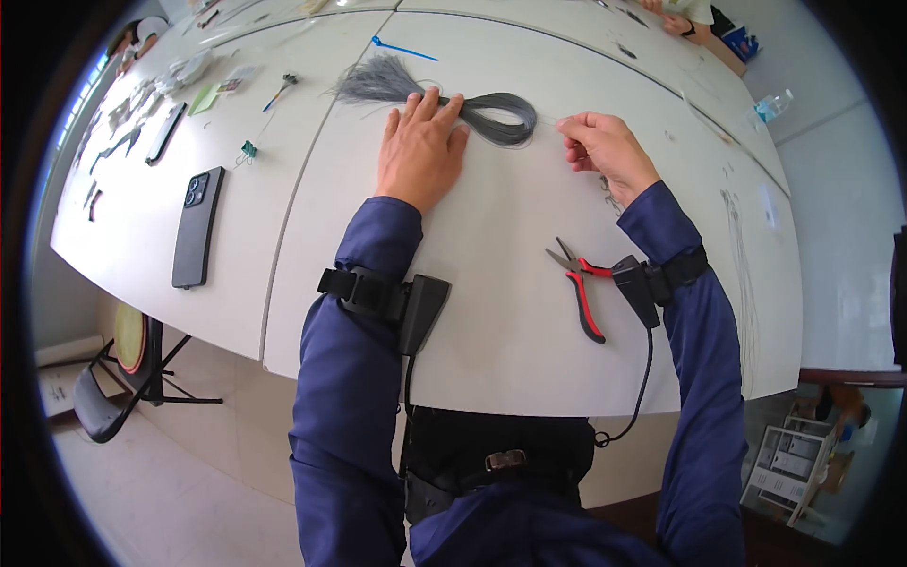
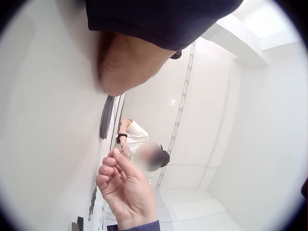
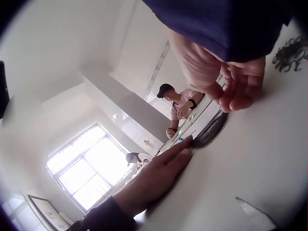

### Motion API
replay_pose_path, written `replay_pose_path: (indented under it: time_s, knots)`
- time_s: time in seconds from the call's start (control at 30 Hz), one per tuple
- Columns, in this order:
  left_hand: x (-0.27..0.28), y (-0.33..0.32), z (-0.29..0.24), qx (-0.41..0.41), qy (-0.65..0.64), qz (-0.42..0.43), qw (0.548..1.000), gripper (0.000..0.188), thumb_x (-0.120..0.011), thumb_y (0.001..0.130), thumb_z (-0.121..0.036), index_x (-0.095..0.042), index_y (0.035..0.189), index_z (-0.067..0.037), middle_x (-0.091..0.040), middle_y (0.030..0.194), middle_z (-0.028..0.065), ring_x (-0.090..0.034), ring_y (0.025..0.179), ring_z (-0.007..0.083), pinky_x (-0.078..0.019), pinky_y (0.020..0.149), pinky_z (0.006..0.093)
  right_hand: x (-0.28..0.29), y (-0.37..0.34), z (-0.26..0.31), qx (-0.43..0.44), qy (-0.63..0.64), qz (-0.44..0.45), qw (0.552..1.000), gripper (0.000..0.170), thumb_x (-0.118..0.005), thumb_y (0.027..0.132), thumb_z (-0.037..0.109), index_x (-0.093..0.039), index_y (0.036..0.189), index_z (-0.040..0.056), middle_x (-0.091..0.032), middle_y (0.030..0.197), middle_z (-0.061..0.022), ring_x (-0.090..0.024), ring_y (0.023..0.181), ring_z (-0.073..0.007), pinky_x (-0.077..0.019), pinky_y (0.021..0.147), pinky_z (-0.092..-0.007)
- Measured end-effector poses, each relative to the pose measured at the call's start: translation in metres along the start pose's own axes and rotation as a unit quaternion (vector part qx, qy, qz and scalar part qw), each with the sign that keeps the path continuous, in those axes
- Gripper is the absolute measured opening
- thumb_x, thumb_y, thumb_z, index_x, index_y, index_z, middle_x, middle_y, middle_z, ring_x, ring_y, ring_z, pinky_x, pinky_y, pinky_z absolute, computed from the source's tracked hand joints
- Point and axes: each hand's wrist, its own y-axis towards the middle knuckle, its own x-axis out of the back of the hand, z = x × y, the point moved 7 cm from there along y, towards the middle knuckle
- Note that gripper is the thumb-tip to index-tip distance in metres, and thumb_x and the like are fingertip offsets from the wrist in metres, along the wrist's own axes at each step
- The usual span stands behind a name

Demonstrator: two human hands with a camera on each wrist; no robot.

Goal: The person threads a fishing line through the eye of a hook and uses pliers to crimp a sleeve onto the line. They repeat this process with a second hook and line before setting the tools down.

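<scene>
A bundle of thin grey strands point(image 1: 505, 106) lies on the white table, looped at its right end and frayed out at its left. Across its middle rests my left hand point(image 1: 420, 151), palm down with fingers extended. To the right of the loop, my right hand point(image 1: 609, 151) pinches one very fine strand point(image 1: 546, 122) between thumb and index finger, the other fingers loosely curled. Below that hand is a small heap of dark curled pieces point(image 3: 291, 54), partly covered in the head view. Red-handled pliers point(image 1: 581, 288) lie with parted jaws nearer my body.
Beyond the bundle is a blue cable tie point(image 1: 404, 49). A black phone point(image 1: 197, 227), another dark slim device point(image 1: 166, 134) and a green binder clip point(image 1: 248, 149) lie left. A bottle point(image 1: 773, 106) and long pale strands point(image 1: 742, 274) are right. Other people sit across the table.
</scene>
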Motion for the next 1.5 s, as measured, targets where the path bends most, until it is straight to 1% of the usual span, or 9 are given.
replay_pose_path:
  time_s: [0.5, 0.6, 0.7, 0.73, 0.9, 1.07, 1.2, 1.43, 1.5]
  knots:
    - [0.003, -0.001, -0.004, -0.012, -0.006, -0.016, 1.0, 0.049, -0.055, 0.098, -0.028, -0.054, 0.145, -0.014, -0.043, 0.155, 0.019, -0.034, 0.148, 0.0369, -0.0223, 0.122, 0.0513, 0.17, -0.075, 0.069, 0.26, 0.355, -0.237, 0.866, 0.015, -0.052, 0.098, 0.012, -0.058, 0.089, 0.0022, -0.064, 0.086, -0.0079, -0.065, 0.087, -0.0181, -0.0536, 0.087, -0.0317]
    - [0.012, 0.0, -0.004, -0.034, -0.027, -0.108, 0.993, 0.044, -0.061, 0.097, -0.024, -0.06, 0.141, -0.017, -0.044, 0.155, 0.0194, -0.04, 0.145, 0.0351, -0.0355, 0.116, 0.045, 0.212, -0.102, 0.085, 0.339, 0.308, -0.127, 0.88, 0.015, -0.055, 0.098, 0.014, -0.057, 0.086, 0.0052, -0.051, 0.074, 0.0, -0.052, 0.068, -0.0103, -0.0464, 0.067, -0.0249]
    - [0.038, 0.004, -0.024, -0.072, -0.108, -0.163, 0.978, 0.037, -0.066, 0.094, -0.02, -0.068, 0.13, -0.016, -0.059, 0.139, 0.0206, -0.058, 0.127, 0.0358, -0.0472, 0.104, 0.041, 0.185, -0.132, 0.088, 0.26, 0.188, -0.296, 0.9, 0.015, -0.059, 0.097, 0.017, -0.057, 0.085, 0.0076, -0.039, 0.068, 0.0046, -0.034, 0.057, -0.0062, -0.0314, 0.053, -0.0236]
    - [0.043, 0.005, -0.037, -0.064, -0.161, -0.126, 0.977, 0.032, -0.065, 0.096, -0.027, -0.072, 0.121, -0.009, -0.069, 0.115, 0.0137, -0.067, 0.097, 0.0251, -0.0518, 0.087, 0.0335, 0.169, -0.133, 0.084, 0.259, 0.124, -0.292, 0.912, 0.015, -0.064, 0.097, 0.02, -0.061, 0.089, 0.0079, -0.038, 0.066, 0.0067, -0.031, 0.054, -0.003, -0.0263, 0.049, -0.0218]
    - [0.007, -0.035, -0.132, 0.145, -0.564, 0.279, 0.764, 0.043, -0.06, 0.101, -0.037, -0.071, 0.111, 0.003, -0.062, 0.093, 0.0008, -0.053, 0.076, 0.0085, -0.0443, 0.069, 0.0254, 0.061, -0.126, 0.05, 0.297, -0.119, -0.057, 0.946, 0.017, -0.067, 0.096, 0.02, -0.066, 0.098, 0.0033, -0.046, 0.061, 0.0065, -0.04, 0.055, -0.0039, -0.034, 0.05, -0.0262]
    - [-0.006, -0.033, -0.121, 0.141, -0.627, 0.173, 0.746, 0.025, -0.062, 0.1, -0.024, -0.068, 0.102, 0.001, -0.059, 0.09, 0.0003, -0.054, 0.075, 0.0088, -0.045, 0.068, 0.0258, 0.035, -0.135, 0.031, 0.219, -0.205, -0.028, 0.954, 0.011, -0.067, 0.09, 0.013, -0.065, 0.088, 0.0023, -0.027, 0.056, 0.0038, -0.026, 0.052, -0.0075, -0.025, 0.05, -0.0291]
    - [-0.005, -0.028, -0.101, 0.178, -0.698, 0.128, 0.682, 0.018, -0.059, 0.099, -0.015, -0.065, 0.106, 0.0, -0.06, 0.091, 0.0013, -0.056, 0.075, 0.0095, -0.0467, 0.068, 0.0279, 0.062, -0.13, 0.018, 0.18, -0.263, -0.005, 0.948, 0.017, -0.068, 0.084, 0.016, -0.062, 0.081, 0.0007, -0.039, 0.054, -0.0028, -0.038, 0.051, -0.0122, -0.0349, 0.05, -0.0311]
    - [0.009, -0.023, -0.095, 0.16, -0.633, 0.04, 0.757, 0.017, -0.062, 0.097, -0.014, -0.068, 0.101, 0.002, -0.062, 0.091, 0.0017, -0.054, 0.071, 0.0086, -0.0455, 0.065, 0.027, 0.11, -0.123, -0.02, 0.118, -0.336, -0.041, 0.933, 0.022, -0.07, 0.083, 0.019, -0.068, 0.096, 0.0022, -0.063, 0.078, -0.0101, -0.06, 0.074, -0.0179, -0.0505, 0.072, -0.0312]
    - [0.009, -0.026, -0.114, 0.129, -0.589, 0.085, 0.793, 0.017, -0.066, 0.095, -0.015, -0.07, 0.099, 0.001, -0.065, 0.086, 0.0012, -0.055, 0.068, 0.0068, -0.0457, 0.063, 0.0247, 0.109, -0.13, 0.002, 0.293, -0.382, -0.174, 0.859, 0.031, -0.069, 0.087, 0.021, -0.066, 0.111, 0.0016, -0.066, 0.095, -0.0129, -0.063, 0.09, -0.0204, -0.0506, 0.085, -0.0321]
